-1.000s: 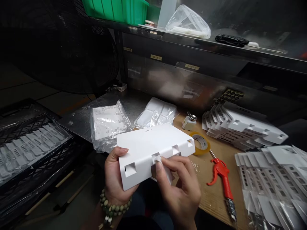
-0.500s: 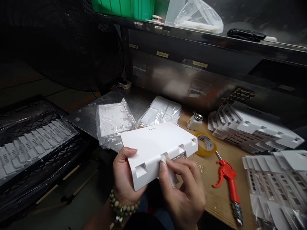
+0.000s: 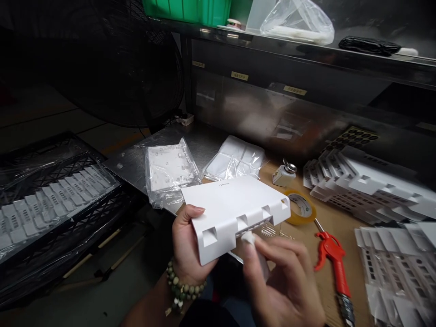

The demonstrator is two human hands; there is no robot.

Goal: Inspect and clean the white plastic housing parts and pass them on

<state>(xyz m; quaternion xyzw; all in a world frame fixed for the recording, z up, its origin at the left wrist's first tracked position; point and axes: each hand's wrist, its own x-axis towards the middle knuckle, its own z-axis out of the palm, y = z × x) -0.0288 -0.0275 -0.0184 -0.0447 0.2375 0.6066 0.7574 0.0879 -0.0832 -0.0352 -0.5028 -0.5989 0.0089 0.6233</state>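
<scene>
My left hand (image 3: 192,243) grips the left end of a white plastic housing (image 3: 235,200), thumb on its flat top. The housing is tilted, and its front edge has several square cutouts facing me. Just below that edge, my right hand (image 3: 282,272) pinches a small wad of white cloth (image 3: 248,237) between thumb and forefinger. A small gap shows between the wad and the edge. What the other right fingers hold, if anything, cannot be made out.
A bagged white part (image 3: 172,165) and flat plastic bags (image 3: 235,156) lie behind. To the right are a dispenser bottle (image 3: 284,175), yellow tape roll (image 3: 311,206), red air gun (image 3: 332,254) and stacked white housings (image 3: 384,181). A black crate (image 3: 68,141) stands left.
My right hand has drawn the cloth wad down and away from the housing's front edge, which it was touching. My left hand still grips the housing. The whole view has shifted slightly.
</scene>
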